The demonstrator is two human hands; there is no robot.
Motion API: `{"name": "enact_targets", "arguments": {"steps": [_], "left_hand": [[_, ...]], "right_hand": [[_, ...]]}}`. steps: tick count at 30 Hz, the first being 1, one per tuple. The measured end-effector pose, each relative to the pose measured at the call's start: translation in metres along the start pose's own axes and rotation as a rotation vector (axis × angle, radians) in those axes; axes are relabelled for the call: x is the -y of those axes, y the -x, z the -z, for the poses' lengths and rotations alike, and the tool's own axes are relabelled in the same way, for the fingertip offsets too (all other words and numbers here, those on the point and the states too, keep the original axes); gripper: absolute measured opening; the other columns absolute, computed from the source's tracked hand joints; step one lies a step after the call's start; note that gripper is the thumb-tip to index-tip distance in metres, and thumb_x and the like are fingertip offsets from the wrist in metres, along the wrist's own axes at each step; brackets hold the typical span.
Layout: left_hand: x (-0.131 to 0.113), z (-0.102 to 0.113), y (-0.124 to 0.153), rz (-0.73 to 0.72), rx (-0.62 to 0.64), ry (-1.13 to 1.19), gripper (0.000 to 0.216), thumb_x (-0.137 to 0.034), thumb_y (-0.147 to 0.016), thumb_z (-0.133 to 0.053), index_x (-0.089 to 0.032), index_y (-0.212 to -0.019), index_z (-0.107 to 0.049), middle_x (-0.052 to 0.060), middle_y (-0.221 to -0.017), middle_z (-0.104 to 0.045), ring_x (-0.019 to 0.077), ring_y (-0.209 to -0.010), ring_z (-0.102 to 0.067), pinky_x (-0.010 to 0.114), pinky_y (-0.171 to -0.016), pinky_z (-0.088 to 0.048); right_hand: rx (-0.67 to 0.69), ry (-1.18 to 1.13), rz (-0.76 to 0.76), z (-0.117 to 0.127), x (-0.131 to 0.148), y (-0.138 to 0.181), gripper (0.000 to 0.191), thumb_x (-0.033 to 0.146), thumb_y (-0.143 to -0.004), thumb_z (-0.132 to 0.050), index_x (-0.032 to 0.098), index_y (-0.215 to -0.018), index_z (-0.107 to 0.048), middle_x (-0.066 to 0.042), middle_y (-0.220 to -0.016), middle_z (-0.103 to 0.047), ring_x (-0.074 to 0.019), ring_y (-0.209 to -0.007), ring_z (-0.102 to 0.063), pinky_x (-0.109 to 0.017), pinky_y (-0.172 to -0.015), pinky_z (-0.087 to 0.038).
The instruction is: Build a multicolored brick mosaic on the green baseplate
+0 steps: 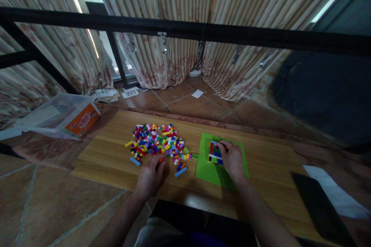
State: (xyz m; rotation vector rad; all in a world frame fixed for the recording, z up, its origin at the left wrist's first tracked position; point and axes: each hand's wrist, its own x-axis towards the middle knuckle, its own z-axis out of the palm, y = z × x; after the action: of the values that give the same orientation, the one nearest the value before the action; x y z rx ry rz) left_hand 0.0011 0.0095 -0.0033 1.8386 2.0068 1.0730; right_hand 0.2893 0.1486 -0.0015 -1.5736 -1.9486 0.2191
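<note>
A heap of small coloured bricks (158, 142) lies on a low wooden board (116, 150). My left hand (150, 175) rests at the heap's near edge, its fingers curled round a small orange brick (161, 159). To the right sits a green baseplate (214, 171) carrying a small block of stacked coloured bricks (213, 153). My right hand (233, 160) lies on the baseplate, fingertips pinched and pressing on the top right of that block. A blue brick (181, 171) and another blue piece (135, 161) lie loose near the heap.
A clear plastic box with an orange carton (82, 119) stands on the tiled floor at the left. A black metal frame rail (185, 29) crosses in front of curtains. A dark flat object (319, 208) and white paper (333, 193) lie at the right.
</note>
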Motion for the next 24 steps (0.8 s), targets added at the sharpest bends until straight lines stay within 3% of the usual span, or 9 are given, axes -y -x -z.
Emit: {"name": "enact_targets", "arguments": {"steps": [7, 15, 19, 24], "left_hand": [[-0.002, 0.002, 0.001, 0.037, 0.026, 0.058, 0.021, -0.03, -0.088, -0.045, -0.019, -0.099, -0.06, 0.008, -0.1, -0.068, 0.0216, -0.094, -0.065, 0.036, -0.084, -0.053], [-0.003, 0.001, 0.002, 0.032, 0.002, 0.072, 0.021, -0.029, -0.088, -0.047, -0.02, -0.101, -0.061, 0.008, -0.1, -0.068, 0.021, -0.092, -0.065, 0.035, -0.082, -0.053], [-0.001, 0.0, 0.002, 0.033, -0.011, 0.072, 0.021, -0.028, -0.087, -0.048, -0.021, -0.103, -0.06, 0.007, -0.1, -0.068, 0.0205, -0.09, -0.065, 0.034, -0.079, -0.054], [-0.004, 0.002, 0.002, 0.037, -0.004, 0.075, 0.021, -0.027, -0.087, -0.048, -0.02, -0.103, -0.06, 0.007, -0.099, -0.068, 0.0207, -0.091, -0.065, 0.035, -0.081, -0.053]], "right_hand": [[-0.017, -0.074, -0.022, 0.005, 0.001, 0.003, 0.046, 0.049, -0.09, -0.038, 0.016, -0.091, -0.069, -0.011, -0.091, -0.069, -0.0237, -0.087, -0.059, -0.04, -0.084, -0.042], [-0.213, -0.282, -0.148, 0.026, 0.011, 0.032, 0.043, 0.047, -0.091, -0.041, 0.014, -0.094, -0.068, -0.013, -0.097, -0.068, -0.0239, -0.091, -0.061, -0.04, -0.086, -0.046], [-0.163, -0.373, -0.103, 0.021, 0.038, 0.07, 0.031, 0.042, -0.09, -0.048, 0.018, -0.096, -0.067, -0.01, -0.098, -0.068, -0.0227, -0.094, -0.061, -0.039, -0.086, -0.047], [0.038, -0.362, 0.083, 0.006, 0.078, 0.105, 0.022, 0.03, -0.091, -0.048, 0.023, -0.099, -0.067, -0.007, -0.103, -0.066, -0.0211, -0.099, -0.06, -0.038, -0.087, -0.049]]}}
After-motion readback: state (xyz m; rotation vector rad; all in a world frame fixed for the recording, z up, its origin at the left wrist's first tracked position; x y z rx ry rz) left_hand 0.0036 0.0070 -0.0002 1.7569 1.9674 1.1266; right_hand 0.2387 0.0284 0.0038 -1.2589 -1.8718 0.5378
